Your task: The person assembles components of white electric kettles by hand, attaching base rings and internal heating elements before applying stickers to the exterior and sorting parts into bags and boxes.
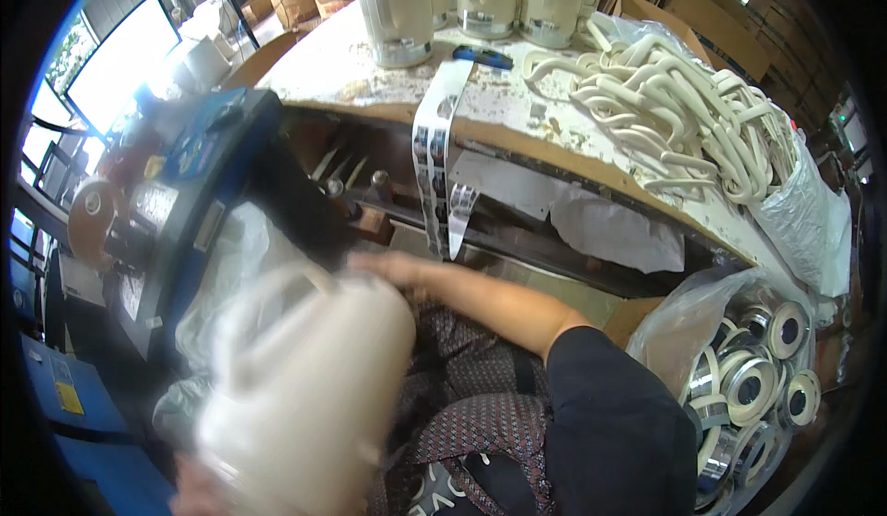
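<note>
A cream plastic jug body (pixel 314 387), blurred by motion, is tilted across my lap with its handle side toward the left. At its lower end my left hand (pixel 196 488) is closed against it, mostly hidden by the jug and the frame's edge. My right hand (pixel 388 268) is at the far upper end, by the rim; its fingers are smeared and partly behind the jug, so I cannot tell whether they grip it. Beyond that hand, a strip of printed stickers (pixel 432 146) hangs over the table edge. A blue-handled cutter-like tool (pixel 482 57) lies by the strip's top.
Several cream jugs (pixel 397 8) with silver bases stand on the worn white table (pixel 360 82). Loose cream handles (pixel 674 100) are heaped at right. Below, a clear bag (pixel 670 331) holds round silver-and-cream parts (pixel 750 388). A blue machine (pixel 208 137) stands at left.
</note>
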### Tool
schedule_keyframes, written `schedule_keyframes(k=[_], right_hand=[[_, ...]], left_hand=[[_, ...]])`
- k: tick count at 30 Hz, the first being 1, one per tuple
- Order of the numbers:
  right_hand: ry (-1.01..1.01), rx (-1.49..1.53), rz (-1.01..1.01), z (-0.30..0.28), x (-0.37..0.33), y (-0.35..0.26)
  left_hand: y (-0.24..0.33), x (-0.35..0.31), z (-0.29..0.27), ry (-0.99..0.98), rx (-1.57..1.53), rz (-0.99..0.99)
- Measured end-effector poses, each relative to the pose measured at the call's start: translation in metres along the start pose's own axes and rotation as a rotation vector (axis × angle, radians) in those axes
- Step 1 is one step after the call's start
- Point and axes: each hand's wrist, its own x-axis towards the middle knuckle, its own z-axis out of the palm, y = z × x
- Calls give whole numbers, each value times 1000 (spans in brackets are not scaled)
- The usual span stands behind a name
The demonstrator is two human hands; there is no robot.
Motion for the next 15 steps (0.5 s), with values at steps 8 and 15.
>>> schedule_keyframes(k=[8, 15], right_hand=[[529, -884, -620, -75, -22, -12], [1448, -1558, 158, -390, -131, -113]], left_hand=[[-27, 31, 49, 259, 359, 75], [-103, -28, 33, -541, 217, -32]])
